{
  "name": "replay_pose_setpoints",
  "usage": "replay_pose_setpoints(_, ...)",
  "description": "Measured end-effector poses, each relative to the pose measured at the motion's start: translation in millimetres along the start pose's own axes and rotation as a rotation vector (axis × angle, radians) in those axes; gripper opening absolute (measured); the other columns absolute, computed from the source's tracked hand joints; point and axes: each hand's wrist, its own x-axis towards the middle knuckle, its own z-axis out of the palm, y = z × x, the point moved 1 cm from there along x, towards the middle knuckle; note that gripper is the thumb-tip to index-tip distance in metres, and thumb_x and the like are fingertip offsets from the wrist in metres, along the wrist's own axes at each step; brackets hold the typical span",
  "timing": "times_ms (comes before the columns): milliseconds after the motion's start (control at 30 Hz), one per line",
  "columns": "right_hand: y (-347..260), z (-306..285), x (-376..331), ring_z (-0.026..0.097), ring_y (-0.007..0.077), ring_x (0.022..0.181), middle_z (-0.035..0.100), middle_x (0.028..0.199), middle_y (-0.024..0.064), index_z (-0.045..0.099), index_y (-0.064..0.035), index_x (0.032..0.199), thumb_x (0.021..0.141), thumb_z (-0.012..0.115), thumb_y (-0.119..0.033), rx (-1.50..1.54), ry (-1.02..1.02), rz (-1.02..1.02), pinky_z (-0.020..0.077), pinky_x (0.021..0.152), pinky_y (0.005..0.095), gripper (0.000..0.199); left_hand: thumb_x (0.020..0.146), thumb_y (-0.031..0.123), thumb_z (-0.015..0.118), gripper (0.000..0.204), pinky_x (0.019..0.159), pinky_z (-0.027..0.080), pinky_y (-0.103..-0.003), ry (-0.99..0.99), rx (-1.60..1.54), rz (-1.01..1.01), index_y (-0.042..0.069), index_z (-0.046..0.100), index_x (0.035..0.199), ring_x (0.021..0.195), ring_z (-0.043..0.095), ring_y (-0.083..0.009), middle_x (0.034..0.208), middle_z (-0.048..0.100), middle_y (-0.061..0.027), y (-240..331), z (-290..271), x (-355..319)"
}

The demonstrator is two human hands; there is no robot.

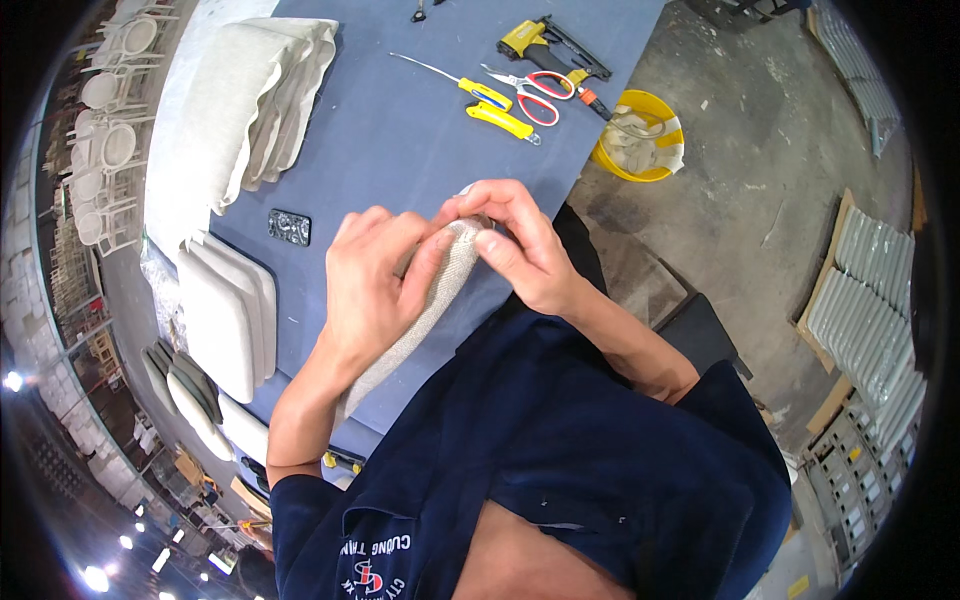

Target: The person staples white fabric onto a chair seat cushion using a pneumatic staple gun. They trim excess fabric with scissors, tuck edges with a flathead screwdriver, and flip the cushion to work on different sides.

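Observation:
A seat cushion [425, 310] covered in light woven fabric is tilted up on edge in front of me, over the blue table. My left hand [385, 270] closes on its upper edge, with the thumb on the fabric face. At the far corner, my right hand [515, 245] pinches the fabric between thumb and curled fingers. The two hands nearly meet there. The cushion's underside and its lower end are mostly hidden by my left hand and forearm.
Beyond lie a staple gun [550, 45], scissors [540, 90], a screwdriver [480, 93] and a yellow utility knife [503, 122]. Fabric pieces [245, 90], a phone [289, 227] and stacked cushions [225, 320] are at left. A yellow bucket [676, 135] of scraps stands right of the table.

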Motion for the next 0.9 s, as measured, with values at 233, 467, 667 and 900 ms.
replay_pose_setpoints(233, -5.3, -10.0, 9.5, 0.057, 0.0148, 0.115, 0.06, 0.125, 0.0089, 0.052, -0.0009, 0.134, 0.104, 0.058, -0.015, -0.268, -0.099, -0.046, 0.0478, 0.102, 0.0344, 0.033, 0.102, 0.02, 0.07, 0.026, 0.066, 0.045, -0.035, -0.035, -0.216, -0.064, -0.001, 0.067, 0.087, 0.069, 0.055, -0.0193, 0.073, 0.061, -0.0082, -14.1, 10.0, 15.2)
replay_pose_setpoints(467, 45.9, -61.1, 83.4, 0.064, 0.0119, 0.092, 0.065, 0.108, 0.0005, 0.064, -0.009, 0.119, 0.11, 0.059, -0.03, 0.346, -0.104, 0.505, 0.0531, 0.086, 0.0299, 0.024, 0.108, 0.029, 0.062, 0.04, 0.064, 0.038, -0.03, -0.031, -0.484, -0.439, 0.002, 0.054, 0.08, 0.073, 0.043, -0.0064, 0.07, 0.046, 0.0035, -7.8, 22.5, 16.0)
replay_pose_setpoints(667, 220.5, -139.7, 196.6, 0.071, 0.0421, 0.112, 0.068, 0.124, 0.022, 0.067, -0.0031, 0.123, 0.1, 0.07, -0.037, -1.501, -0.01, 0.39, 0.057, 0.093, 0.0516, 0.041, 0.108, 0.03, 0.062, 0.043, 0.059, 0.036, -0.032, 0.131, -0.516, -0.51, 0.002, 0.053, 0.077, 0.068, 0.04, -0.0061, 0.067, 0.044, 0.0035, -27.9, 17.2, 23.6)
replay_pose_setpoints(900, 220.1, -118.7, 216.7, 0.076, 0.0386, 0.105, 0.075, 0.114, 0.0204, 0.058, -0.0049, 0.124, 0.103, 0.066, -0.032, -1.405, -0.273, 0.341, 0.0588, 0.086, 0.0513, 0.035, 0.112, 0.036, 0.058, 0.042, 0.054, 0.031, -0.025, -0.008, -0.837, -0.601, 0.013, 0.054, 0.077, 0.063, 0.037, 0.0003, 0.067, 0.042, 0.0118, -66.7, 6.2, 9.5)
